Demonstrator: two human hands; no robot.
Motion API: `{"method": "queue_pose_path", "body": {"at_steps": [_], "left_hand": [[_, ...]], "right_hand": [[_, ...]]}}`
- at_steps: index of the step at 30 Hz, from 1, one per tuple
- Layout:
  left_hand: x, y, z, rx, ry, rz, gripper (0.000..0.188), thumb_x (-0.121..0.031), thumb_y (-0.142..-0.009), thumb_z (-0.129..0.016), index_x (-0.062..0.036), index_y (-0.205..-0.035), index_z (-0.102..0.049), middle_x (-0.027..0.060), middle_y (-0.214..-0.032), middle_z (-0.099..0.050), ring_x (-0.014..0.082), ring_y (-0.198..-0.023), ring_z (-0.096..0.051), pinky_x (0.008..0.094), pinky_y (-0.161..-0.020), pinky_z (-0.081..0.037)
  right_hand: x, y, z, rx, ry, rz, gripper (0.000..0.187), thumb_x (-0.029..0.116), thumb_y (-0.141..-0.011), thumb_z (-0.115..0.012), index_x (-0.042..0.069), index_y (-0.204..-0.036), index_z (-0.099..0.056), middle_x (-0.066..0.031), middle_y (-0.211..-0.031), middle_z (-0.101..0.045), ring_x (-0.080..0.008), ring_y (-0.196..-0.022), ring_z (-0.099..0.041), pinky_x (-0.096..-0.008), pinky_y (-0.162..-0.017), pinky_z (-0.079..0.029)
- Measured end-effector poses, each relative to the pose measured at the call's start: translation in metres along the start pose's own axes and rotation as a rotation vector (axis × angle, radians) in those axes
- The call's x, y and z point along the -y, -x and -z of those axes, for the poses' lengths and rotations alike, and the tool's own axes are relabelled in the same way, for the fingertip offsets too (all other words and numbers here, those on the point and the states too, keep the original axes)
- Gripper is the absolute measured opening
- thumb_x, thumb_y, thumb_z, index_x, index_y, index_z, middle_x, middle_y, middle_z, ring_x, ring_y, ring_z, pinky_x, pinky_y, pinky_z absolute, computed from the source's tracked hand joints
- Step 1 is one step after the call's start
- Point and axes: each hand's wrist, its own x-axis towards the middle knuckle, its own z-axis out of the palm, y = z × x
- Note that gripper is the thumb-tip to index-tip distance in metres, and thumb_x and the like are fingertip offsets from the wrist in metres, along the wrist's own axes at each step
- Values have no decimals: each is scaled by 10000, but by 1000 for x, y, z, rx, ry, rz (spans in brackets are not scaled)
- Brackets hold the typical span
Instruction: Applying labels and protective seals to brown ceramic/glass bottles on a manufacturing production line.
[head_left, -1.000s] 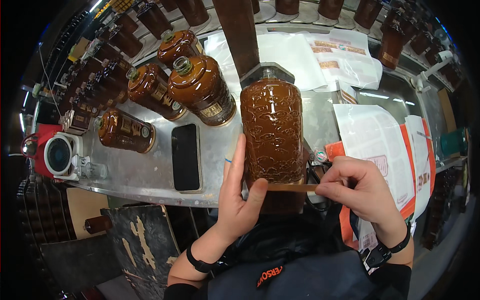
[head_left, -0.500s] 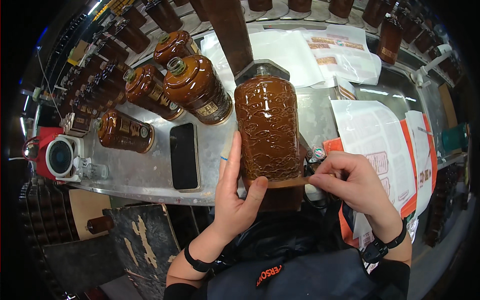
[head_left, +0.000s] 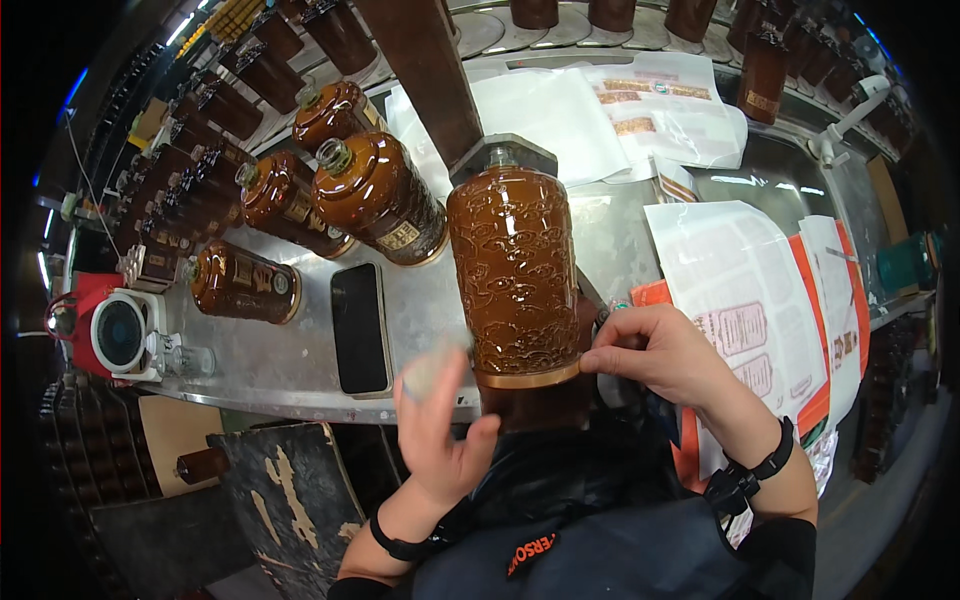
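Pinching thumb against forefinger, the right hand (head_left: 650, 358) has the gold strip (head_left: 525, 379) at the right edge of the embossed brown glass bottle's (head_left: 512, 270) base, and that bottle sits at the near edge of the worktop (head_left: 255, 365), neck pointing away from the person! Just left of its base, the left hand (head_left: 435, 425) is spread, thumb apart, fingers blurred; contact with the glass, can't tell. Left of the bottle: a black smartphone (head_left: 361, 330), four glossy brown bottles (head_left: 372, 200). To its right, printed white sheets (head_left: 735, 285).
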Motion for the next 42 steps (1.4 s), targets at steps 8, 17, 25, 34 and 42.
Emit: {"method": "queue_pose_path", "body": {"at_steps": [8, 17, 25, 34, 42], "left_hand": [[-9, -4, 4, 115, -265, -362, 234, -198, -847, -720, -84, -1051, -738, 64, -1128, -642, 269, -1042, -619, 362, -778, -589], [-17, -7, -5, 101, -346, -455, 305, -86, -778, -673, -110, -1075, -739, 41, -1155, -634, 265, -1082, -591, 362, -812, -559], [-18, -11, -6, 148, -327, -475, 331, -106, -778, -669, -111, -1101, -738, 26, -1159, -626, 254, -1111, -568, 347, -797, -581], [-20, -2, -6, 65, -359, -377, 334, -95, -765, -650, -149, -1080, -746, 38, -1172, -641, 277, -1117, -532, 408, -848, -502], [-24, -21, -18, 225, -268, -537, 334, -140, -764, -702, -88, -1092, -727, 126, -1277, -590, 337, -1167, -524, 485, -966, -480]], "right_hand": [[1, -1, -1, 7, 22, -3, 246, 230, -876, -749, 22, -767, -678, 56, -572, -511, -21, -528, -409, -237, -474, -302], [1, -1, 1, 9, 13, 4, 238, 227, -874, -750, 17, -779, -693, 39, -587, -550, -28, -537, -438, -235, -487, -334], [2, -1, 1, 7, 74, -2, 262, 250, -863, -757, 10, -782, -692, 22, -588, -556, -42, -550, -459, -242, -503, -357], [2, -1, -1, 7, 84, -6, 264, 251, -862, -757, 10, -780, -688, 14, -587, -555, -45, -546, -455, -247, -503, -358], [-8, -1, -6, -9, 31, 43, 283, 259, -864, -757, 15, -748, -671, 19, -578, -549, -47, -533, -455, -253, -489, -355]]}}
